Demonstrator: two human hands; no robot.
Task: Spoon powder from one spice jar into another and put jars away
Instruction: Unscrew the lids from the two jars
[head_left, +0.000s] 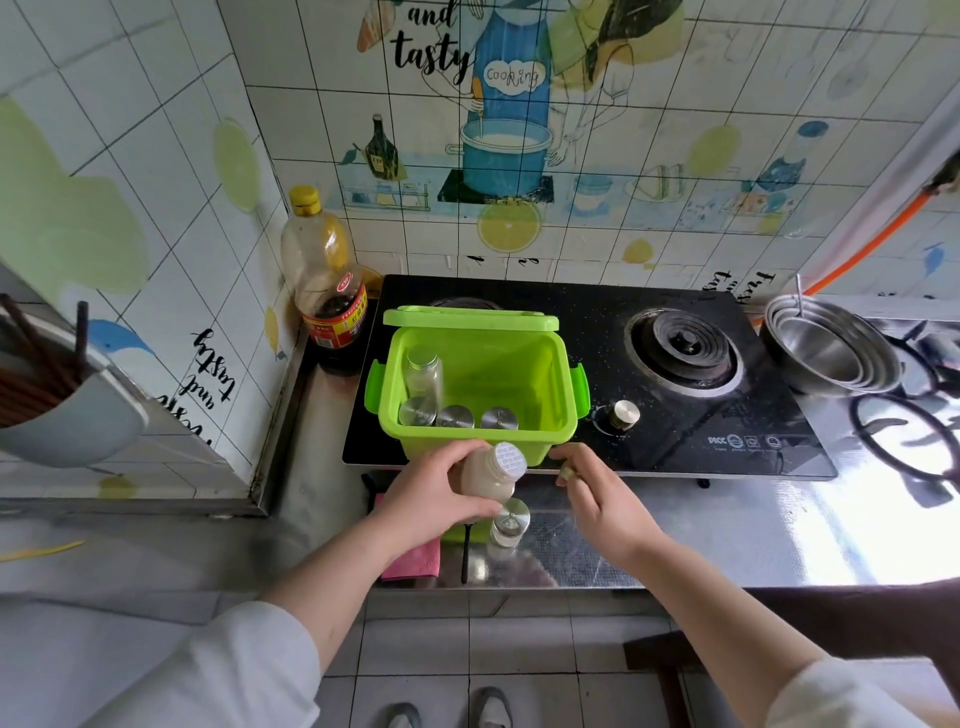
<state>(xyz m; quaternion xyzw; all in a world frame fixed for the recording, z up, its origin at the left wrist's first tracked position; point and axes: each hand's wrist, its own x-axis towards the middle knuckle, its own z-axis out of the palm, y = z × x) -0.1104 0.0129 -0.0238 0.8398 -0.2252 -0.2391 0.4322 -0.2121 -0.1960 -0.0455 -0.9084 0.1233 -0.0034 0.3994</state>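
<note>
Beige-powder jar (491, 475): tilted, metal cap off, left grip (431, 493) curled round it.
Right grip (597, 493): pinches a small object (567, 472), unclear what.
Risk: tilt could spill powder; a hand could topple the capped jar (509, 525).

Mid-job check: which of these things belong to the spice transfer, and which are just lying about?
Job:
left hand gripping the powder jar
right hand beside its top
lidded jar on the counter
green box holding more jars

Lying about:
sauce bottle
steel bowls
pink cloth
stove
</note>
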